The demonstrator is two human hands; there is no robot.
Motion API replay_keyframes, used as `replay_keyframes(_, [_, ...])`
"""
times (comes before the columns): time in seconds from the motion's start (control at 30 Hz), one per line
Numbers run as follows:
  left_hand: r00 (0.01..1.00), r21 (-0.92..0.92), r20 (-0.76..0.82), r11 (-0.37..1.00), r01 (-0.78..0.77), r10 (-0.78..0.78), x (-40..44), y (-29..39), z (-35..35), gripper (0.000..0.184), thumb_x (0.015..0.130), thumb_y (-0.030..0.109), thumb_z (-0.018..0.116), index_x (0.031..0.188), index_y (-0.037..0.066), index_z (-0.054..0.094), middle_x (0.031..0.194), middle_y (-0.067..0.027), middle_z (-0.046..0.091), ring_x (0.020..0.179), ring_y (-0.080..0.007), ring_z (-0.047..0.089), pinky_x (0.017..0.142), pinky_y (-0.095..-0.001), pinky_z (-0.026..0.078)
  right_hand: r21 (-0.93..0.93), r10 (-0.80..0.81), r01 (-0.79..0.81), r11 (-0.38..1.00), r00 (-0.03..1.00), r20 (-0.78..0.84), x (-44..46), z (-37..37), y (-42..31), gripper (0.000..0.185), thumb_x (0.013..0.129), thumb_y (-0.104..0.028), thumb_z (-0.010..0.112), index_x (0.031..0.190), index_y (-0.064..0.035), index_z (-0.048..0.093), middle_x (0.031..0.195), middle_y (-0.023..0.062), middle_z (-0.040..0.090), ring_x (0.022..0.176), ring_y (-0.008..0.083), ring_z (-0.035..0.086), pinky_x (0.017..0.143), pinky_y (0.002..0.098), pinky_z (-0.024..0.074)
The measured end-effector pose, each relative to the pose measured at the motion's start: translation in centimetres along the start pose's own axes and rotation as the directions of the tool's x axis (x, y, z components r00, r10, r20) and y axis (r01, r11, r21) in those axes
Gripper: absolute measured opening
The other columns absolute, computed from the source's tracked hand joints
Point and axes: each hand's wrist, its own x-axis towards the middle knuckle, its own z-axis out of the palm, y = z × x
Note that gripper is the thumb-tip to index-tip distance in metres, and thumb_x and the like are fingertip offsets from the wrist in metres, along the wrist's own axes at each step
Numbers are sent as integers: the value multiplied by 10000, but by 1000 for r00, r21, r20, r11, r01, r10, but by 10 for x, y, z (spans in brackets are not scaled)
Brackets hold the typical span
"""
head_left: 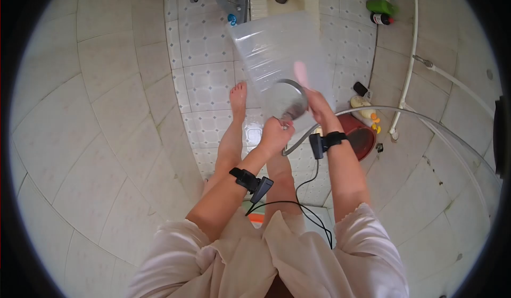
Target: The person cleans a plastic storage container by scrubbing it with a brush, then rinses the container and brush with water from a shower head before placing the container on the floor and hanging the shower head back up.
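Note:
My left hand (277, 134) is closed round the handle of a round shower head (286, 99) with a grey rim. From that handle a grey metal hose (383, 107) loops under my right wrist toward the right wall. My right hand (318, 108) is beside the shower head's right edge, fingers partly hidden. A pink elongated thing (301, 74) sticks out beyond it, seemingly gripped; its kind is unclear. Beneath both hands, a large translucent plastic panel (279, 42), shiny and ridged at its left, slants over the tiled floor and the toilet's near end.
A squat toilet (259, 0) is set in the floor ahead. On the right stand a dark red basin (357, 138), a yellowish bottle (362, 106) and a green container (381, 7). White pipes (409, 58) run along the right wall. Black cables (303, 205) dangle from my wrist straps.

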Motion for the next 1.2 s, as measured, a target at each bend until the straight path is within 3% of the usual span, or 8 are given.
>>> replay_keyframes(0.2, [945, 42, 319, 997, 64, -74, -26, 22, 0, 156, 832, 137, 740, 860, -11, 701, 763, -101, 713, 730, -227, 712, 712, -361, 564, 615, -206, 9, 788, 946, 250, -56, 45, -44, 327, 939, -315, 774, 1078, -24, 718, 1011, 85, 756, 964, 179, 711, 842, 347, 554])
replay_keyframes(0.27, [933, -150, 305, 958, 245, -191, -25, 53, -16, 132, 871, 135, 727, 905, 10, 703, 778, -69, 706, 725, -158, 699, 690, -317, 553, -220, -715, 743, 633, 669, 204, -33, 33, -8, 304, 904, -267, 768, 1075, -21, 720, 960, 106, 759, 981, 166, 727, 820, 380, 560])
replay_keyframes(0.37, [945, -346, 284, 901, 260, -163, -10, 56, -23, 145, 887, 80, 717, 998, 1, 665, 850, -69, 674, 735, -158, 676, 677, -310, 551, -622, -289, 193, 759, 956, -56, -91, 26, -14, 275, 887, -254, 731, 1073, -51, 727, 922, 101, 756, 956, 159, 727, 774, 381, 554])
replay_keyframes(0.5, [964, -522, 176, 811, 263, -199, 6, 55, -6, 160, 899, 40, 713, 1027, 19, 620, 939, -84, 665, 813, -184, 670, 720, -321, 557, -139, -122, 93, 986, 969, -213, -128, 8, 73, 333, 958, -404, 682, 1066, -95, 744, 927, 57, 757, 893, 169, 714, 772, 363, 541])
replay_keyframes(0.9, [728, 70, 613, 939, 336, -306, -27, 63, 61, 307, 905, 241, 724, 1128, 33, 686, 1082, -84, 695, 1043, -186, 639, 923, -356, 501, -433, -396, 244, 868, 866, -305, -180, -3, 107, 428, 753, -385, 832, 1022, -95, 670, 877, 111, 733, 825, 327, 717, 756, 426, 551])
replay_keyframes(0.97, [906, -122, 415, 983, 140, -78, -32, 48, 54, 333, 963, 234, 710, 1230, 44, 646, 1073, -37, 685, 972, -145, 633, 859, -323, 507, -395, -324, 171, 903, 874, -363, -181, -15, 115, 386, 761, -361, 816, 994, -94, 661, 853, 109, 726, 799, 331, 709, 738, 425, 548])
replay_keyframes(1.13, [875, 54, -149, 880, 472, -460, -14, -70, 5, 441, 939, 120, 660, 1368, 72, 569, 1204, -73, 666, 1100, -208, 631, 944, -353, 485, -217, -283, 198, 956, 816, -504, -202, -47, 175, 288, 786, -270, 803, 925, -86, 631, 770, 59, 684, 726, 249, 687, 701, 370, 534])
replay_keyframes(1.2, [878, 60, -13, 876, 478, -479, -26, -65, 13, 455, 939, 112, 652, 1381, 77, 552, 1213, -82, 659, 1087, -230, 639, 946, -393, 485, -111, -298, 282, 953, 808, -509, -206, -57, 206, 283, 798, -248, 810, 924, -75, 625, 776, 53, 681, 730, 217, 680, 709, 359, 532])
